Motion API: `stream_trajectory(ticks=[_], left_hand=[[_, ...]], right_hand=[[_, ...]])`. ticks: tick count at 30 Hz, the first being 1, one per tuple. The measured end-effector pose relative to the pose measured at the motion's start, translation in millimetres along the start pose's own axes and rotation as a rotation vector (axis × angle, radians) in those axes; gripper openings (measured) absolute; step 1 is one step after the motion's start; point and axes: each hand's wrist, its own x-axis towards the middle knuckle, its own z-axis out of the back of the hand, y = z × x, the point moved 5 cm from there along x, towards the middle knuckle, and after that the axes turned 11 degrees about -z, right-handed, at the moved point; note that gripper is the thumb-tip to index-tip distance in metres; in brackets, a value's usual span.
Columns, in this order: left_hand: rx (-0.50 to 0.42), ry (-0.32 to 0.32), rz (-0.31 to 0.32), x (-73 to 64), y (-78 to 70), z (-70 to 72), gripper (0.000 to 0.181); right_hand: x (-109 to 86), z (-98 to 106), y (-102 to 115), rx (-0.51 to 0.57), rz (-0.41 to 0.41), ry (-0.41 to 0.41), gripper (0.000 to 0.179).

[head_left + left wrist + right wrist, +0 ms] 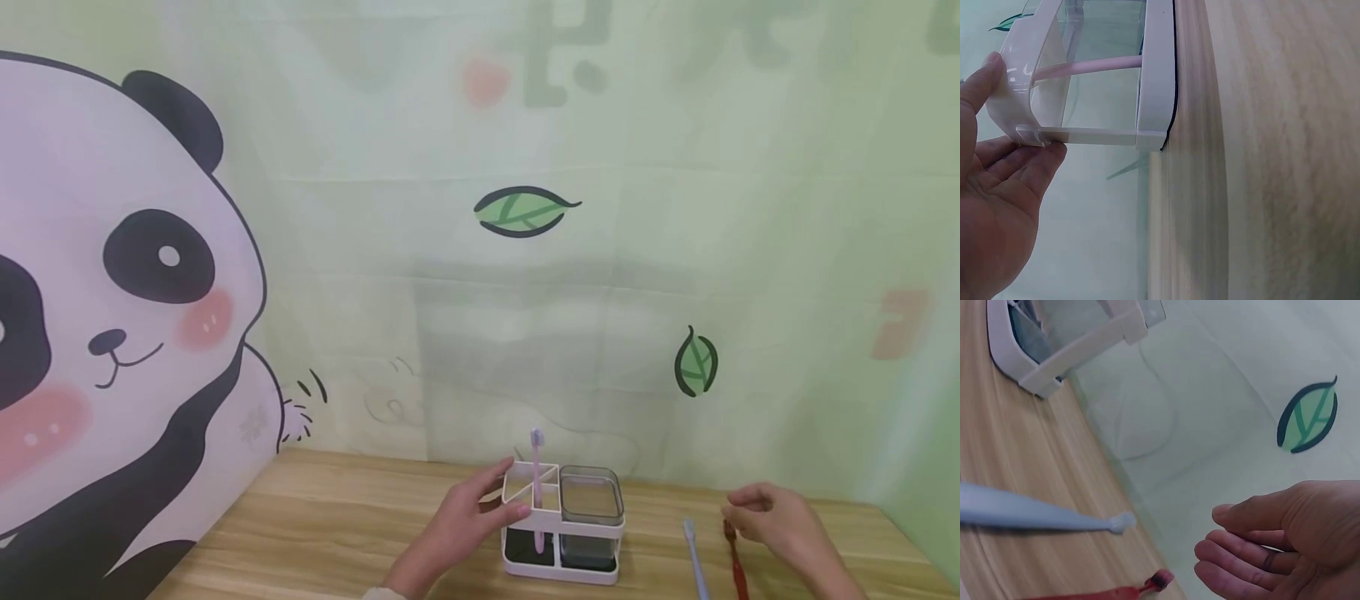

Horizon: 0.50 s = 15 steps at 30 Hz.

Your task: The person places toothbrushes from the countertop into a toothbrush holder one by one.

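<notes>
A white toothbrush holder (562, 573) with a divided rack stands on the table, a pink toothbrush (537, 457) upright in one slot. My left hand (459, 518) grips the holder's left end, thumb on the front of the upper frame and fingers around the side post, as the left wrist view shows. On the right, my right hand (783, 523) hovers by the head of a red toothbrush (738, 571), its fingers loosely bent with nothing between them in the right wrist view. A blue toothbrush (696, 560) lies between the holder and the red one.
A clear grey cup (592, 518) sits in the holder's right half. Behind the wooden table (337, 508) hangs a pale green cloth (360, 250) printed with a panda and leaves, close to the table's back edge.
</notes>
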Motion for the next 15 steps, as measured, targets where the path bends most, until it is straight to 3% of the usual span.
stream_trajectory(ticks=[4,15], left_hand=[[-0.016,-0.003,-0.003,-0.7,-1.9,-0.4,0.069],[-0.026,-0.007,0.005,-0.8,-1.7,-0.4,0.069]], right_hand=[[4.8,0,-11,0.008,-0.048,0.027,0.031],[12.0,-4,-34,-0.143,-0.074,0.027,0.023]])
